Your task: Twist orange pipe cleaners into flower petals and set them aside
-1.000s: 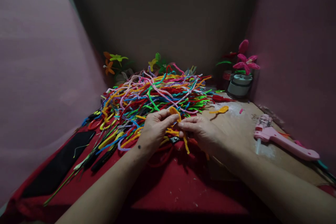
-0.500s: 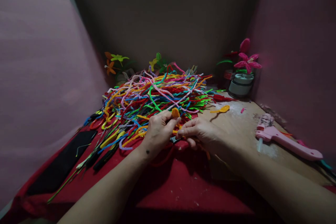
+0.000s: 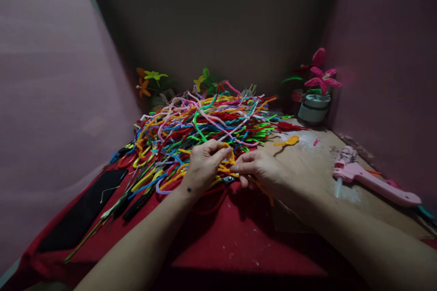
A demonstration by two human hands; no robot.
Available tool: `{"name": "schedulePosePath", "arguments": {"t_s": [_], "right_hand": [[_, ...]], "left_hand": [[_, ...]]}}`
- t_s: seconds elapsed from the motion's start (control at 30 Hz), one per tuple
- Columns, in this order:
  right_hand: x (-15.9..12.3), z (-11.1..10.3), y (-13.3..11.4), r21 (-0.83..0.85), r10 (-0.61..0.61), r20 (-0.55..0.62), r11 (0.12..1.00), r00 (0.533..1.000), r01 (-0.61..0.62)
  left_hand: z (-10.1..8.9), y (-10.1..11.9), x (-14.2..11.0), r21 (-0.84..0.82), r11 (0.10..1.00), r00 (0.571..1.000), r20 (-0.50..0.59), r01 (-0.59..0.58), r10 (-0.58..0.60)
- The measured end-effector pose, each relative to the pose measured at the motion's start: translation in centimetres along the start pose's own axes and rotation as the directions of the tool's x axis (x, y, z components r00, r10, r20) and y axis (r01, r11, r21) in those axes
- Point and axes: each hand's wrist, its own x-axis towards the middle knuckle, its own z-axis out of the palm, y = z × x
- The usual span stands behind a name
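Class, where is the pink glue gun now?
In the head view, the pink glue gun lies on the brown board on the right side, right of the right hand.

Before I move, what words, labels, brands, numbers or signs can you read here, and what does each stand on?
No text can be read.
Dark marks on the brown board: too small and blurred to tell if they are writing.
Pink glue gun: dark pattern at one end, no letters distinguishable.

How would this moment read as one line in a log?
left hand: pinching orange fuzzy strand | right hand: pinching same strand | beyond hands: colourful strand pile | right side: pink glue gun on board
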Motion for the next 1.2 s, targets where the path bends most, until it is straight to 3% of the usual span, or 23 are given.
{"name": "schedulePosePath", "arguments": {"t_s": [0.1,0.2,0.3,0.47,0.6,0.73,0.83,0.9,1.0,1.07,1.13,1.2], "right_hand": [[0.1,0.0,0.2,-0.019,0.015,-0.009,1.0,1.0,-0.015],[0.4,-0.2,0.5,0.044,-0.019,-0.026,0.999,0.999,0.02],[0.8,-0.3,0.8,0.166,-0.053,-0.071,0.984,0.996,0.065],[1.1,-0.4,1.2,0.268,-0.064,-0.109,0.959,0.992,0.092],[1.2,-0.5,1.2,0.266,-0.09,-0.075,0.958,0.993,0.106],[1.1,-0.4,0.5,0.154,-0.08,-0.082,0.984,0.993,0.092],[0.3,-0.2,-0.2,-0.193,-0.098,-0.18,0.979,0.979,0.062],[-0.8,-0.1,-0.6,-0.47,-0.213,-0.162,0.875,0.964,0.114],[-3.1,0.0,-1.0,-0.661,-0.358,0.067,0.683,0.931,0.31],[-4.5,-0.2,-1.1,-0.697,-0.417,0.259,0.543,0.871,0.468],[-5.3,-0.6,-0.9,-0.693,-0.457,0.405,0.411,0.792,0.592],[-5.3,-1.3,-0.3,-0.695,-0.52,0.46,0.295,0.72,0.656]], "left_hand": [[0.2,-0.2,0.1,0.164,0.975,0.987,-0.038,-0.149,0.157],[0.1,-0.2,0.3,-0.003,1.0,1.0,0.019,-0.012,0.012],[-0.1,-0.2,0.4,-0.213,0.963,0.984,0.098,0.164,-0.146],[0.6,0.1,0.1,-0.305,0.909,0.944,0.257,0.284,-0.208],[1.1,-0.1,-0.3,-0.296,0.915,0.944,0.267,0.274,-0.196],[1.0,-0.1,0.3,-0.255,0.929,0.943,0.267,0.268,-0.199],[0.8,1.2,1.6,-0.178,0.959,0.949,0.264,0.221,-0.17],[1.4,2.7,2.8,-0.104,0.973,0.931,0.328,0.204,-0.16],[3.8,4.7,4.9,0.093,0.989,0.873,0.465,0.117,-0.147],[6.4,5.6,6.2,0.244,0.965,0.877,0.479,-0.095,-0.035],[9.3,6.0,7.5,0.292,0.941,0.875,0.484,-0.169,0.007],[12.0,5.9,8.6,0.345,0.911,0.88,0.473,-0.226,0.039]]}}
